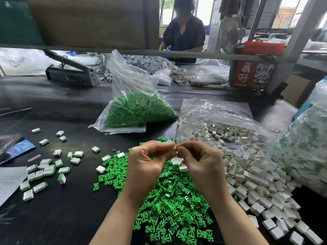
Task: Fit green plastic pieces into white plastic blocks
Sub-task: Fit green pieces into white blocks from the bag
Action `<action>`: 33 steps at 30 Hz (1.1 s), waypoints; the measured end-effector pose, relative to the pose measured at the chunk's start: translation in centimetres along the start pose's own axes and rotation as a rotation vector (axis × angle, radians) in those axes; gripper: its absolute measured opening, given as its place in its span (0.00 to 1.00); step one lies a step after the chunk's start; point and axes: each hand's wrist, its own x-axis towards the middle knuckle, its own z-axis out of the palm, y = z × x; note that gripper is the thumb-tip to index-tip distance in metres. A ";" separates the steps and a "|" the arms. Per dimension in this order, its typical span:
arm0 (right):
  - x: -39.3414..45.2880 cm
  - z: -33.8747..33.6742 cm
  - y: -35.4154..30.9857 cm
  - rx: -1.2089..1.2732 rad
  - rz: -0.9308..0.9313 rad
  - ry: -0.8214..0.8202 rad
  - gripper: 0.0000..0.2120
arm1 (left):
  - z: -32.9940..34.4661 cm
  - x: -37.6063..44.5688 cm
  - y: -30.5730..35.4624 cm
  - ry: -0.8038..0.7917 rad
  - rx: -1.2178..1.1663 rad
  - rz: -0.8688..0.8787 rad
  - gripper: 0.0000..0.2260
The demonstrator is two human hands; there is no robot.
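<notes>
Both hands meet above a heap of loose green pieces [169,200] on the black table [74,214]. My left hand [146,161] pinches a white block [170,142] at its fingertips. My right hand [200,161] pinches a small green piece [176,149] right against that block, and more white blocks [177,160] show under its curled fingers. A pile of white blocks [247,172] spills from an open clear bag at the right. Blocks with green pieces fitted in them [44,170] lie scattered at the left.
A clear bag of green pieces [139,110] stands behind the hands. Another bag of assembled blocks [307,149] sits at the far right. A heat sealer [70,71], a red box [253,68] and a seated person [184,32] are across the table. Papers [10,181] lie at the left edge.
</notes>
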 end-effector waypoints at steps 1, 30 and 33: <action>0.0 0.0 0.0 0.022 0.013 -0.005 0.10 | 0.0 0.0 0.0 0.001 0.034 0.019 0.09; -0.3 1.3 0.1 0.191 0.009 0.127 0.05 | 1.3 -0.2 0.0 0.127 -0.327 -0.146 0.10; -0.5 1.3 0.0 0.193 -0.020 0.140 0.07 | 1.4 -0.3 0.1 0.142 -0.322 -0.129 0.10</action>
